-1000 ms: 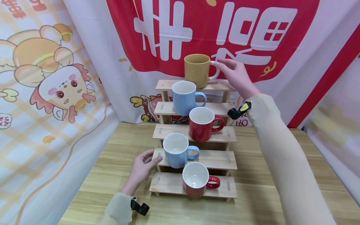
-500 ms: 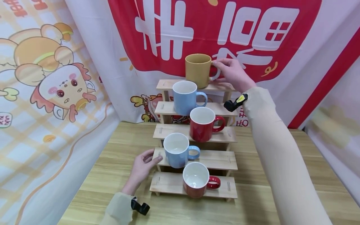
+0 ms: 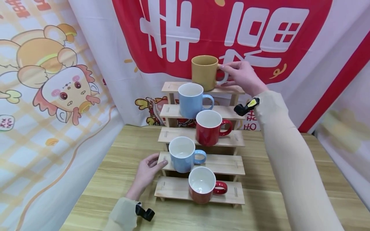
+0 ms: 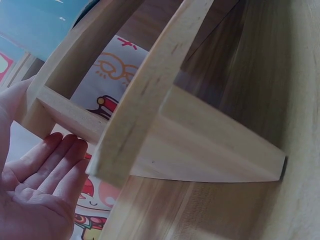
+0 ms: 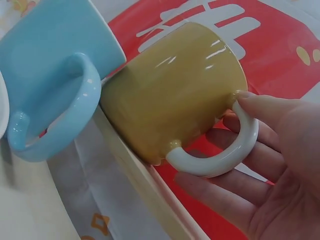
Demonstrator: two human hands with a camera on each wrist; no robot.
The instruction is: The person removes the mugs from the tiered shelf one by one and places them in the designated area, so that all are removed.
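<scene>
A yellow mug (image 3: 204,73) with a white handle stands upright on the top step of a tiered wooden stand (image 3: 224,164). My right hand (image 3: 242,76) grips its handle, thumb at the upper joint and fingers behind the loop in the right wrist view. On the steps below stand a light blue mug (image 3: 190,102), a red mug (image 3: 207,130), another light blue mug (image 3: 182,156) and another red mug (image 3: 200,187), handles to the right. My left hand (image 3: 146,170) holds the left end of the second-lowest step, thumb on top, fingers beneath.
The stand rests on a wood-grain table (image 3: 110,179). Behind it hangs a white and red printed cloth (image 3: 162,69), close to the top step. Another printed cloth (image 3: 95,154) hangs along the left side.
My right thumb has come in against the top of the yellow mug's handle, and the wrist has shifted slightly. The mugs stay on their steps, and the left hand keeps its place.
</scene>
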